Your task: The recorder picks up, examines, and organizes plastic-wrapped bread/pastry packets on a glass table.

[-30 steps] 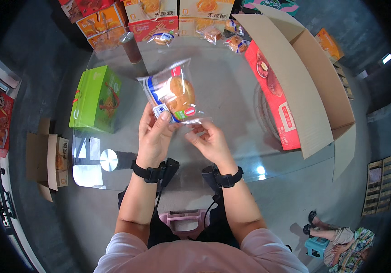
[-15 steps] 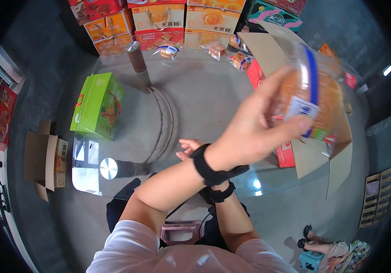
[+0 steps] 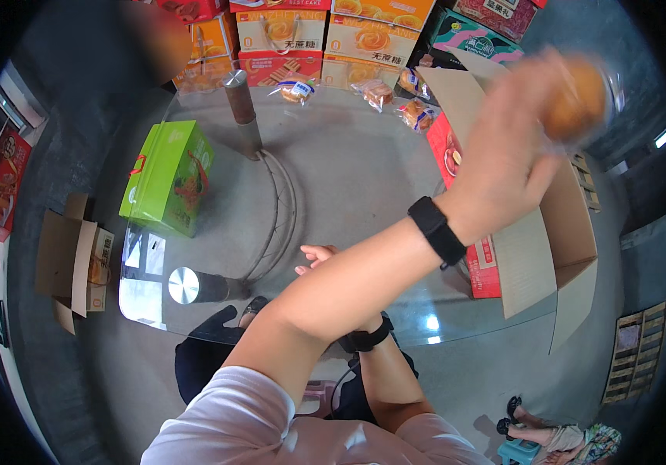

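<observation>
Stretched across to the far right, my left hand [image 3: 515, 136] is closed on a round bread bun [image 3: 578, 101] in a clear wrapper, blurred by motion. Hand and bun are raised above an open cardboard box [image 3: 530, 267] with red printed sides, standing at the right of the glass table [image 3: 356, 186]. My left forearm crosses over my right arm. Partly hidden behind it, my right hand [image 3: 318, 256] shows a few spread fingers over the table's near part, with nothing visible in them.
More wrapped buns [image 3: 377, 94] lie along the table's far edge, before stacked orange gift boxes [image 3: 368, 35]. A green box [image 3: 164, 177] stands at left, a steel table leg [image 3: 185, 286] near it. An open carton [image 3: 69, 252] is left; a person's legs [image 3: 530, 434] show lower right.
My left hand has carried the wrapped bun farther right and away from me, past the open box's far part. My right hand stays nearly where it was, behind the left forearm.
</observation>
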`<state>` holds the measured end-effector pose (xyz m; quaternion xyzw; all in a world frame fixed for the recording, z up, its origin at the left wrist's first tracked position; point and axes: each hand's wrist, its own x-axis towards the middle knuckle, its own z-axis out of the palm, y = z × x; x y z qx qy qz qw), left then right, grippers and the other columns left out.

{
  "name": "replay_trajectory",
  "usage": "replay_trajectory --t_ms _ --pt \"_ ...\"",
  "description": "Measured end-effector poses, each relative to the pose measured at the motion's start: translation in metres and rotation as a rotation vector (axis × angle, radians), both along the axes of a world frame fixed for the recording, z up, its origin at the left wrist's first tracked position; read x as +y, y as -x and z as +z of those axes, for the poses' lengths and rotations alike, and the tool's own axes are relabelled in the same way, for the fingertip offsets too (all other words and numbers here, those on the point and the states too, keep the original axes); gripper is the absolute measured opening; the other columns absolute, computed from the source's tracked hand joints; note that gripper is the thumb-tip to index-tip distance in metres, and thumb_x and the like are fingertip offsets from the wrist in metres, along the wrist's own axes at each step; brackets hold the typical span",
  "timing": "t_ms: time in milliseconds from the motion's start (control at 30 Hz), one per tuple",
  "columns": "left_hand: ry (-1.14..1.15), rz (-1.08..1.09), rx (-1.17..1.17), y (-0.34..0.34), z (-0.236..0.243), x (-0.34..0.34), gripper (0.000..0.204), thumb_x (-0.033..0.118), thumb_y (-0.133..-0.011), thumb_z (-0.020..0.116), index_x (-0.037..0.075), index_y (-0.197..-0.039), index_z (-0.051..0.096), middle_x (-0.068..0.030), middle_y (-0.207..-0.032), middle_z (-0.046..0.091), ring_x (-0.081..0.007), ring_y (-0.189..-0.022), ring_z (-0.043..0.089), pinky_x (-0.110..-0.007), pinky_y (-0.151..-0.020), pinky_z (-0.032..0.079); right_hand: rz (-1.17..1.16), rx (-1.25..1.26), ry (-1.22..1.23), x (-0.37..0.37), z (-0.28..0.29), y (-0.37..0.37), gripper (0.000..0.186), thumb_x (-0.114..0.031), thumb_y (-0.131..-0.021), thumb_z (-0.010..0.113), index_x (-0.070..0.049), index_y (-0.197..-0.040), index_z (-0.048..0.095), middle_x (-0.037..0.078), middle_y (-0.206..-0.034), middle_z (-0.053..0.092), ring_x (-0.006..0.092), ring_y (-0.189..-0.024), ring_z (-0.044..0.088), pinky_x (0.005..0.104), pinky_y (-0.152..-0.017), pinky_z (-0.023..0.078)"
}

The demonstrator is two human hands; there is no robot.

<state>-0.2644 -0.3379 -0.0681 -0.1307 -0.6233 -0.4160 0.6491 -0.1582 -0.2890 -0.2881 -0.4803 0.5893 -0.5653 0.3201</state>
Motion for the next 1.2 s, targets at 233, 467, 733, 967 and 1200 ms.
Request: replay_trajectory --t_ms 233,467,733,967,1200 --pt "0.27 -0.096 -0.632 -0.001 -0.062 -0.056 0.031 0.022 -0.081 0.069 0.007 -0.108 0.063 -0.0148 -0.113 0.06 -0.0325 -0.108 0.056 -0.041 -0.093 0.046 -0.011 0.498 -0.227 0.004 0.004 0.011 0.036 -0.01 -0.079 0.072 -0.005 -0.113 0.062 0.012 -0.093 0.063 0.025 -0.083 0.063 0.0367 -0.073 0.052" --pt "0.119 0.833 -0.913 0.015 -0.158 -0.239 0.055 0.019 -0.072 0.072 0.013 -0.124 0.054 -0.0216 -0.127 0.049 -0.0422 -0.115 0.049 -0.046 -0.095 0.044 -0.083 0.389 -0.187 0.007 0.032 0.005 0.036 -0.024 -0.083 0.068 -0.005 -0.113 0.061 0.016 -0.094 0.063 0.0341 -0.085 0.063 0.04 -0.071 0.052" --pt "0.223 0.999 -1.585 0.013 -0.182 -0.323 0.088 0.052 -0.068 0.075 0.038 -0.143 0.032 -0.0133 -0.155 0.017 -0.0461 -0.138 0.021 -0.064 -0.104 0.028 -0.056 0.406 -0.253 0.017 0.049 0.013 0.038 -0.025 -0.083 0.069 -0.004 -0.114 0.06 0.016 -0.093 0.062 0.0349 -0.085 0.062 0.0406 -0.071 0.051" --pt "0.173 0.861 -1.721 0.025 -0.187 -0.318 0.072 0.046 -0.065 0.078 0.031 -0.127 0.045 -0.0113 -0.14 0.035 -0.0472 -0.126 0.036 -0.064 -0.101 0.034 -0.081 0.445 -0.252 0.012 0.043 0.018 0.038 -0.024 -0.083 0.069 -0.005 -0.113 0.061 0.015 -0.092 0.062 0.0346 -0.083 0.062 0.0405 -0.071 0.051" --pt "0.301 0.745 -1.539 -0.014 -0.203 -0.317 0.056 0.031 -0.066 0.073 0.015 -0.113 0.047 -0.0173 -0.111 0.05 -0.0375 -0.112 0.051 -0.049 -0.091 0.046 -0.06 0.438 -0.219 0.007 0.033 0.004 0.037 -0.024 -0.082 0.069 -0.005 -0.113 0.061 0.016 -0.095 0.063 0.0355 -0.086 0.062 0.0414 -0.072 0.051"
